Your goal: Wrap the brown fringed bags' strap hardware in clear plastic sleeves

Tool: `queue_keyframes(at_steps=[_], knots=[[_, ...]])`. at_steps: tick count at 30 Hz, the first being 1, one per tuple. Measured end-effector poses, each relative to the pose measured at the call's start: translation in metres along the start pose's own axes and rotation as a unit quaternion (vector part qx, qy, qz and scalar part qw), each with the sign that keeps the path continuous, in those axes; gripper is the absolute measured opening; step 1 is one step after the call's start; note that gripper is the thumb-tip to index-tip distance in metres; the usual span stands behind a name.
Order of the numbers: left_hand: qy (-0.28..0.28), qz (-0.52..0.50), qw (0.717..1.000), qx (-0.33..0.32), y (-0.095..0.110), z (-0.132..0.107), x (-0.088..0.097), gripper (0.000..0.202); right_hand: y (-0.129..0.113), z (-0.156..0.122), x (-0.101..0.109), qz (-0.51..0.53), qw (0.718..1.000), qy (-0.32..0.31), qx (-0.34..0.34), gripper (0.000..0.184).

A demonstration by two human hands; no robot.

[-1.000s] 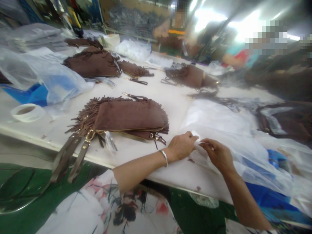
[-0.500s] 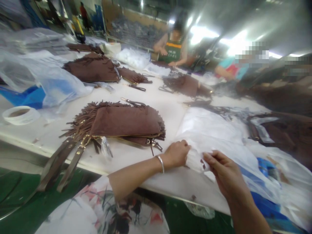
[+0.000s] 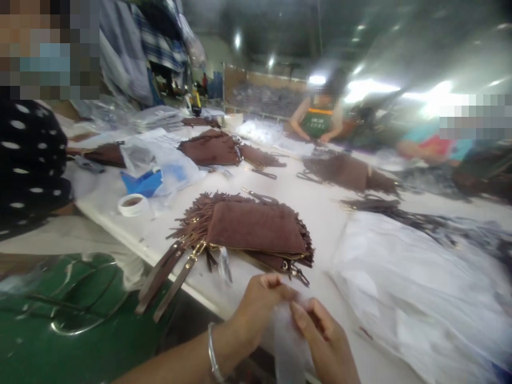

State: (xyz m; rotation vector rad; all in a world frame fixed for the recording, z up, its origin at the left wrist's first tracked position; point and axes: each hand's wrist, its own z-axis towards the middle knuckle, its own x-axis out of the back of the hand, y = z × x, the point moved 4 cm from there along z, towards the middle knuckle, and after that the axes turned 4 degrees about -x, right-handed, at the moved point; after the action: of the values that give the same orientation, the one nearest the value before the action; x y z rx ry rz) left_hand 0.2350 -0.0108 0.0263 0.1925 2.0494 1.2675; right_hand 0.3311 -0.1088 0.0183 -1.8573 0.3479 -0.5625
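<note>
Close together at the table's front edge, my left hand (image 3: 256,306) and my right hand (image 3: 326,336) pinch a thin translucent plastic bag (image 3: 288,341). It hangs down between my fingers, blurred, and its opening cannot be made out. Just beyond lie brown suede fringed bags (image 3: 256,226), stacked flat, with gold zips. Their straps (image 3: 172,290) hang over the edge. A small clear packet (image 3: 224,265) rests against the front of the stack. To the right spreads a pile of white plastic bags (image 3: 412,277), apart from both hands.
A tape roll (image 3: 133,205) and blue-and-clear plastic wrapping (image 3: 146,181) lie to the left. More brown bags (image 3: 212,148) are farther back. A person in a dotted sleeve (image 3: 34,165) stands at far left; another in a green apron (image 3: 320,121) is across the table.
My view has swung left. Both hands have come off the white bag pile, drawn together nearer to me with the thin plastic bag between them.
</note>
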Motion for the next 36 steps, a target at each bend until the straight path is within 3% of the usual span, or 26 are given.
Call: queue_keyframes(at_steps=[4,6,8,11,14,18,21,23,26,28,30,32,33,36], knots=[[0.022,0.067,0.997,-0.043,0.024,-0.010,0.039,0.022,-0.027,0.006,-0.020,-0.154,0.981,0.010,0.113,0.037],[0.026,0.125,0.989,-0.070,0.038,-0.018,0.057,0.019,-0.047,0.010,-0.030,-0.188,0.964,0.022,0.185,0.049],[0.028,0.185,0.978,-0.094,0.051,-0.028,0.072,0.020,-0.065,0.015,-0.045,-0.194,0.955,-0.001,0.225,0.041],[0.038,0.245,0.962,-0.110,0.065,-0.044,0.093,0.026,-0.081,0.020,-0.075,-0.165,0.965,-0.061,0.196,0.028],[0.031,0.209,0.971,-0.110,0.067,-0.059,0.114,0.028,-0.088,0.021,-0.099,-0.132,0.976,-0.084,0.152,0.028],[0.020,0.051,0.996,-0.075,0.044,-0.073,0.143,0.039,-0.088,0.016,-0.119,-0.110,0.983,-0.090,0.120,0.026],[0.034,0.039,0.998,-0.019,0.022,-0.082,0.161,0.052,-0.083,0.014,-0.130,-0.105,0.984,-0.102,0.099,0.027],[0.053,0.066,0.996,0.004,0.015,-0.090,0.172,0.054,-0.077,0.013,-0.137,-0.109,0.984,-0.111,0.089,0.027],[0.078,0.154,0.985,-0.018,0.021,-0.105,0.183,0.051,-0.067,0.013,-0.148,-0.127,0.978,-0.145,0.082,0.027],[0.098,0.269,0.957,-0.041,0.032,-0.114,0.189,0.046,-0.062,0.012,-0.156,-0.131,0.972,-0.172,0.088,0.027],[0.118,0.390,0.911,-0.053,0.042,-0.122,0.194,0.042,-0.060,0.010,-0.163,-0.120,0.968,-0.199,0.100,0.027],[0.127,0.436,0.889,-0.051,0.046,-0.128,0.199,0.040,-0.059,0.007,-0.169,-0.109,0.963,-0.219,0.112,0.028],[0.124,0.420,0.898,-0.049,0.044,-0.131,0.202,0.041,-0.058,0.005,-0.172,-0.108,0.962,-0.225,0.114,0.028],[0.094,0.255,0.962,-0.029,0.028,-0.138,0.213,0.045,-0.056,0.003,-0.175,-0.107,0.965,-0.217,0.103,0.030]])
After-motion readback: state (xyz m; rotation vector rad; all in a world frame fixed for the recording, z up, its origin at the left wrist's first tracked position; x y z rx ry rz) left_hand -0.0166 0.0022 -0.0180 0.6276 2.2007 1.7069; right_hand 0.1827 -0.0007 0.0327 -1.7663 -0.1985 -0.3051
